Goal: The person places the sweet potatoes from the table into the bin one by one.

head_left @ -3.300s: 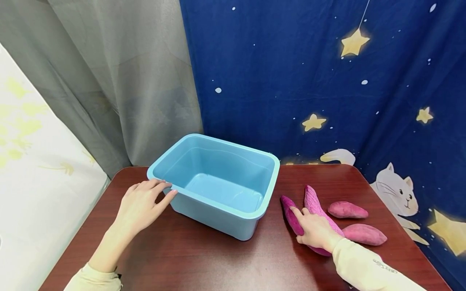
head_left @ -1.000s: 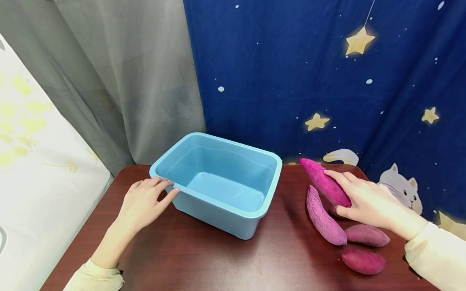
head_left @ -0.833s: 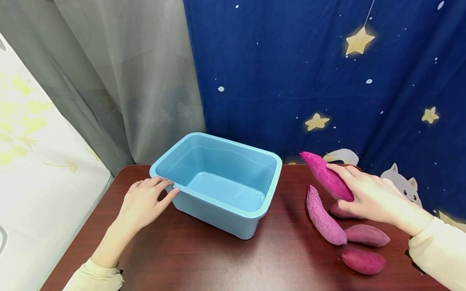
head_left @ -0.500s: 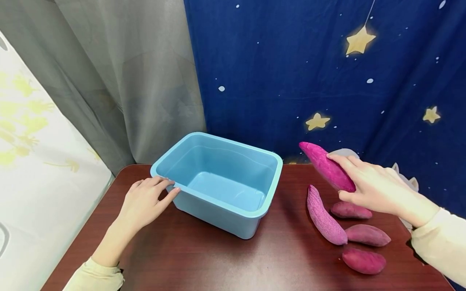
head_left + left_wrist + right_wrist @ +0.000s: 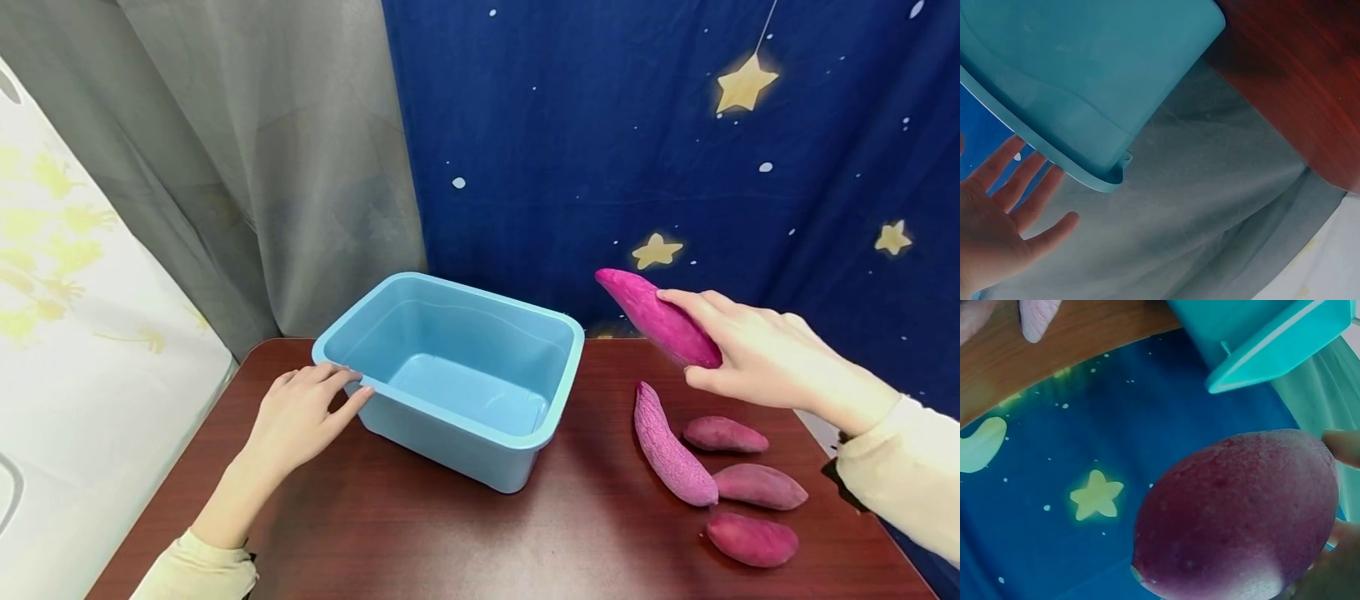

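Observation:
In the head view my right hand [image 5: 772, 354] holds a magenta sweet potato [image 5: 660, 317] in the air above the table's right side, its pointed end tilted up and to the left. The right wrist view shows the rounded end of this sweet potato [image 5: 1235, 512] up close, fingertips at its edge. My left hand [image 5: 296, 421] rests its fingertips on the near-left rim of a light blue plastic bin [image 5: 457, 446]. In the left wrist view the fingers [image 5: 1038, 190] reach out straight to the rim, thumb spread apart. The bin has nothing inside.
On the table's right lie a long, curved, rough pink sweet potato [image 5: 671, 450] and three smaller ones: a far one [image 5: 725, 434], a middle one [image 5: 760, 487] and a near one [image 5: 752, 540]. Behind the brown table [image 5: 420, 542] hang grey and blue curtains [image 5: 525, 167].
The right hand, earlier down among the sweet potatoes, has lifted the magenta one and lately moved it higher and slightly left. The left hand has stayed at the bin's rim.

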A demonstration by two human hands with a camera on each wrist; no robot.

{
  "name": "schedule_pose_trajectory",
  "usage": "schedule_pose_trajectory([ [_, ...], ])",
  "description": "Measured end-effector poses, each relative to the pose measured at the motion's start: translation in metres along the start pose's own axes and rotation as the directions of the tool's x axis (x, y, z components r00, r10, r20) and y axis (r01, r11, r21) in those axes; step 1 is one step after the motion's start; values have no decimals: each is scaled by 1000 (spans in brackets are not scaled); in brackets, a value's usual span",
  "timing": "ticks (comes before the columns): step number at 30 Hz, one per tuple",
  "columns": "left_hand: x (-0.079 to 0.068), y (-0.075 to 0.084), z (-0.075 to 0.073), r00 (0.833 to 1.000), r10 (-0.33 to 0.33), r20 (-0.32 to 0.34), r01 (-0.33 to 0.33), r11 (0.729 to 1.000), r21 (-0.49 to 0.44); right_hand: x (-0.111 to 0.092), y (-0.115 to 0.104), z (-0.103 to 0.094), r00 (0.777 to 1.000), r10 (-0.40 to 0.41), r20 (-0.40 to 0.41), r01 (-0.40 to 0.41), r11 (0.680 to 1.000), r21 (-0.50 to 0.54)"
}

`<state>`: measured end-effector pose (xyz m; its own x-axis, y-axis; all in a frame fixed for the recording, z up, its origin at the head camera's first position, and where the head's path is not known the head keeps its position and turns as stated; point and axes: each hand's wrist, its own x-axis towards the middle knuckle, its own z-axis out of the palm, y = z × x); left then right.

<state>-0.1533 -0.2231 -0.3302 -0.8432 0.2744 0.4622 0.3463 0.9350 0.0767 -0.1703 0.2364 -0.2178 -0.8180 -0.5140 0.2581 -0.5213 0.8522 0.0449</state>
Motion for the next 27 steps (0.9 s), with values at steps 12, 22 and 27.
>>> schedule_pose_trajectory([
  [12, -1, -1, 1, 1000, -12, 25, 12, 1000, -13, 27, -11, -18, 997, -76, -2, 76, 997, 21],
  [22, -1, -1, 2, 1000, -12, 14, 12, 1000, -15, 49, -23, -25, 995, -99, 9, 98, 994, 39],
  [27, -1, 0, 2, 1000, -10, 10, 11, 1000, -15, 60, -28, -26, 994, -110, 21, 108, 992, 64],
])
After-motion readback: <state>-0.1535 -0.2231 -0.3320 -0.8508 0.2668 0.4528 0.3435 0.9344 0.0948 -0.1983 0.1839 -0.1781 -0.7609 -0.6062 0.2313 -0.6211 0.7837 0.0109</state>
